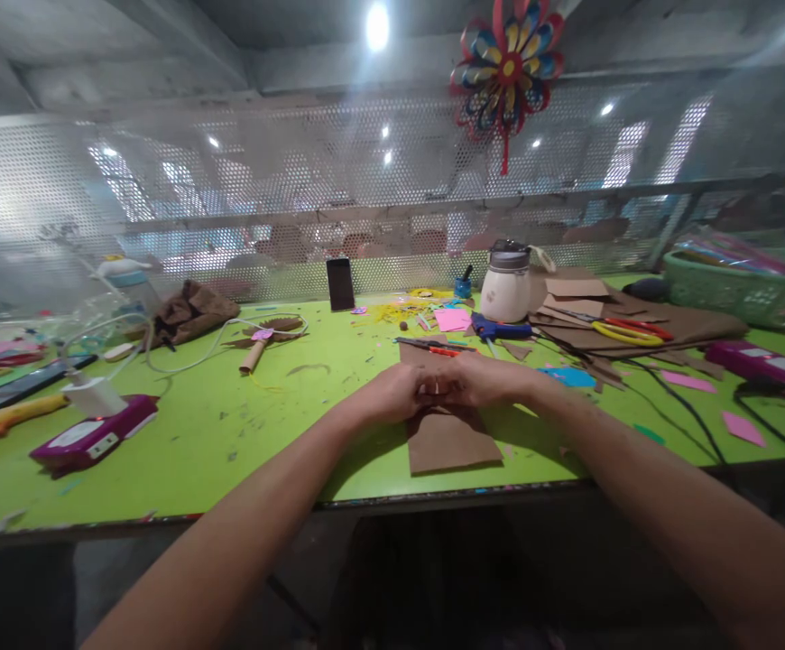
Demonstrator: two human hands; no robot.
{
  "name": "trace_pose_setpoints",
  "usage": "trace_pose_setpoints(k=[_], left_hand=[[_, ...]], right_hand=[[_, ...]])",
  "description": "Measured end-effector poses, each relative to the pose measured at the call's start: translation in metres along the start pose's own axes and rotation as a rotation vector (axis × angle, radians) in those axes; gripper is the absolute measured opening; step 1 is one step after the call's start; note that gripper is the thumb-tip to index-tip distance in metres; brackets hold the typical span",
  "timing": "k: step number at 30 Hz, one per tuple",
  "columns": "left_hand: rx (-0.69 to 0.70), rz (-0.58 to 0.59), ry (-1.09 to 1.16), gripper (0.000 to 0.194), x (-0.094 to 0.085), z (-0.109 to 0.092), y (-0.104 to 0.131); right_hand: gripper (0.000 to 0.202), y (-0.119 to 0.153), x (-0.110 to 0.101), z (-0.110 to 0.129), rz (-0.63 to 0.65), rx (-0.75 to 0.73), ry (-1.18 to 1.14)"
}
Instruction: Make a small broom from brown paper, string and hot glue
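Note:
A strip of brown paper (452,444) lies on the green table in front of me, its near end close to the table's edge. My left hand (401,392) and my right hand (479,379) meet over its middle, fingers curled in and closed on the paper. The fingertips are partly hidden by the hands themselves. Just beyond them rests a slim tool with red handles (438,350) and dark, pointed blades. A blue glue gun (506,330) lies farther back to the right.
A white bottle (504,287) stands behind the glue gun. Scissors with yellow handles (626,336) lie on stacked brown paper (694,320). A green basket (744,293) and purple power strips (98,438) flank the table, with cables around. A phone (340,285) leans at the back.

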State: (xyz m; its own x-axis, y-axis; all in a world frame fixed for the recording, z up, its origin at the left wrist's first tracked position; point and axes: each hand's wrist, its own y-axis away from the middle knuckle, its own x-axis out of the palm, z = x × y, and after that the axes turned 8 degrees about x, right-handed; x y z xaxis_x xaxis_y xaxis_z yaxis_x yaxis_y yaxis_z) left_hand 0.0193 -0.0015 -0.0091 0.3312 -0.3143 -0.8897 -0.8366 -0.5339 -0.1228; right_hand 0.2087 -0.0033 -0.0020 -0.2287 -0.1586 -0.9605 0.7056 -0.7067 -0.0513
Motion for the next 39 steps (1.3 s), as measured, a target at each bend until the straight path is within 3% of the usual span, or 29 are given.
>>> trace_pose_setpoints(k=[11, 14, 19, 23, 26, 31, 35, 39], left_hand=[[-0.062, 0.005, -0.254, 0.014, -0.002, 0.003, 0.004], [-0.052, 0.029, -0.25, 0.018, -0.007, 0.007, 0.006], [-0.035, 0.068, -0.253, 0.021, -0.012, 0.009, 0.007], [-0.095, 0.052, -0.365, 0.011, -0.009, 0.001, 0.003], [-0.087, 0.037, -0.409, 0.017, -0.006, -0.004, 0.002], [-0.049, 0.044, -0.401, 0.014, -0.008, -0.005, 0.005], [-0.052, 0.105, -0.341, 0.01, -0.015, -0.008, 0.01], [-0.04, 0.16, -0.304, 0.015, -0.021, -0.009, 0.012]], right_hand=[[0.005, 0.01, -0.01, -0.003, 0.134, 0.113, 0.059], [0.014, 0.011, -0.012, -0.008, 0.173, 0.157, 0.067], [0.01, 0.012, -0.014, -0.008, 0.168, 0.157, 0.09], [0.011, 0.01, -0.011, 0.001, 0.119, 0.199, 0.164], [0.015, 0.008, -0.008, 0.009, 0.075, 0.195, 0.188], [0.018, 0.009, -0.009, 0.01, 0.084, 0.193, 0.167], [0.008, 0.014, -0.012, 0.005, 0.142, 0.172, 0.17], [0.018, 0.018, -0.015, 0.004, 0.164, 0.167, 0.218]])
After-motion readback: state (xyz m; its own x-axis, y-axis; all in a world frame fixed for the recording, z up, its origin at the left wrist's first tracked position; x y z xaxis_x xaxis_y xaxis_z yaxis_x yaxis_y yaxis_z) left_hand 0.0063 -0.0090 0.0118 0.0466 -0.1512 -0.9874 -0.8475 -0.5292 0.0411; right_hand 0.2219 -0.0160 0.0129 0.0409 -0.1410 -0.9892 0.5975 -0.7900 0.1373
